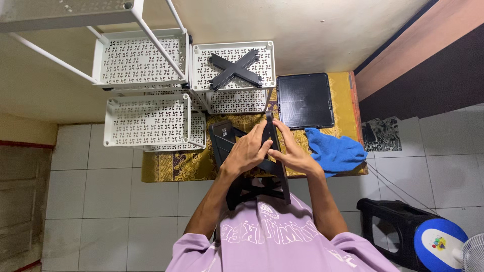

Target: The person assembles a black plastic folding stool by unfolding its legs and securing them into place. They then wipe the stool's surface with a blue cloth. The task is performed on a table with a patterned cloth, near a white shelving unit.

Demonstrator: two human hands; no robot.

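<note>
While left hand [248, 150] and right hand [292, 151] clamp fingers on black frame [254, 181], white trays [146, 121] sit beside

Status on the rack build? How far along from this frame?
Done: a white rack frame with tubes stands top left. In hand: left hand and right hand both grip a black folding stand. Left: three white perforated trays lie loose on the patterned cloth, one carrying a black cross piece.
</note>
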